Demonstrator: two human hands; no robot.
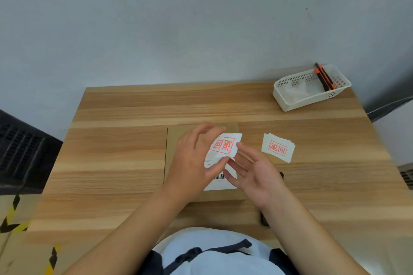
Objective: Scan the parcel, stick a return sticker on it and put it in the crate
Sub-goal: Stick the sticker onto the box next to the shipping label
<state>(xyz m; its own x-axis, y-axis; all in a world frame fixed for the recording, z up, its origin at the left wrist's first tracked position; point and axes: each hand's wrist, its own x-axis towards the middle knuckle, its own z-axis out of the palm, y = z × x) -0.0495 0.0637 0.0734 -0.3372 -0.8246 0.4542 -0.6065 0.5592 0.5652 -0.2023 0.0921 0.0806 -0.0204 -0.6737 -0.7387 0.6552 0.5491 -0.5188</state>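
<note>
Thumb and forefinger of the left hand [192,163] are pinching the near corner of one return sticker [223,145], and that grip is keeping the slip raised just above the parcel [178,140]. The right hand [259,174] is working at the sticker's right edge with a fingertip touching it and the other fingers spread loose, so it is clamping nothing; it is probably peeling or steadying the backing, though the pictures do not settle which.

The parcel, a flat brown packet, is lying on the tabletop [111,163] directly under both hands, its white shipping label [220,182] with the barcode facing up. The sticker is sitting partly over that label in this view. To do this well, the slip is best going onto bare brown card beyond the label, so the barcode is staying readable, one edge going down first and the rest being smoothed flat to avoid creases.

The spare stickers [278,148] are lying in a small stack just right of the parcel. A white basket [288,105] holding an orange cutter [324,78] is standing well apart at the far right corner. A dark crate [20,152] is waiting left of the tabletop.
</note>
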